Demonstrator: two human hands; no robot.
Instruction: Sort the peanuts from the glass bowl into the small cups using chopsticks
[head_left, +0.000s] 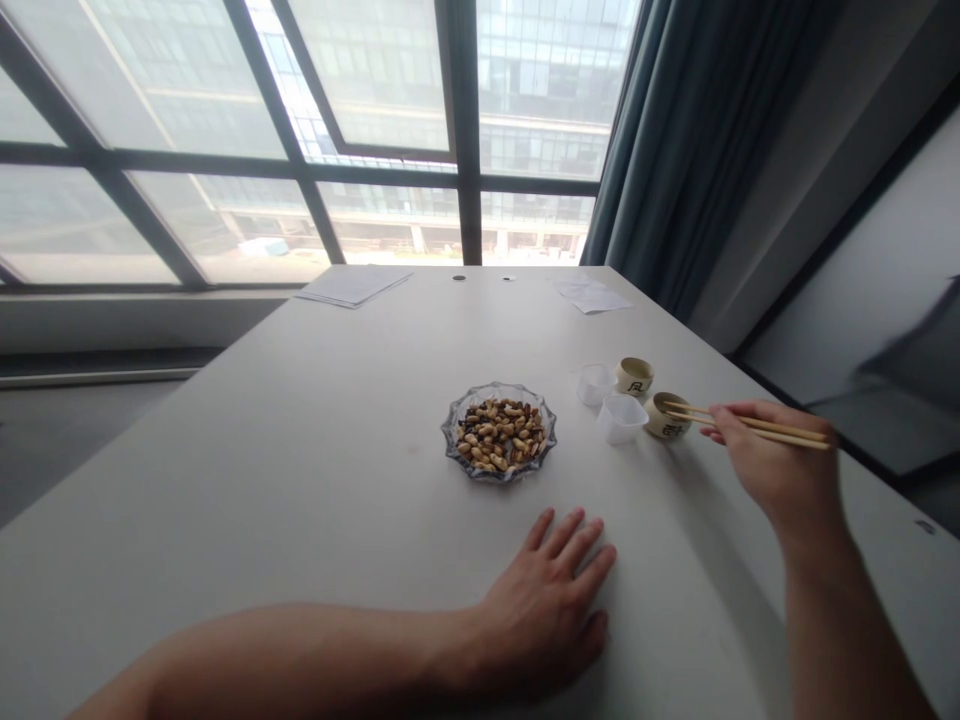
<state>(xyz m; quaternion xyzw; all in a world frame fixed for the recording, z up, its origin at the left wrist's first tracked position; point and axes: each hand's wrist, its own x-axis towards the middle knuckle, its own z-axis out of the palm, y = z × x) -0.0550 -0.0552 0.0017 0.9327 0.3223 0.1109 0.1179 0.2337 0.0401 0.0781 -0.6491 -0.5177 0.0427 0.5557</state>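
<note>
My left hand lies flat on the white table, fingers stretched out, holding nothing, just in front of a glass dish of mixed nuts and beans. My right hand is closed on a pair of wooden chopsticks. Their tips reach over a small beige cup. A second beige cup and two small clear plastic cups stand beside it, to the right of the dish.
Sheets of paper lie at the far edge of the table, left and right. Large windows and a grey-blue curtain are behind. The table's right edge runs close to my right arm.
</note>
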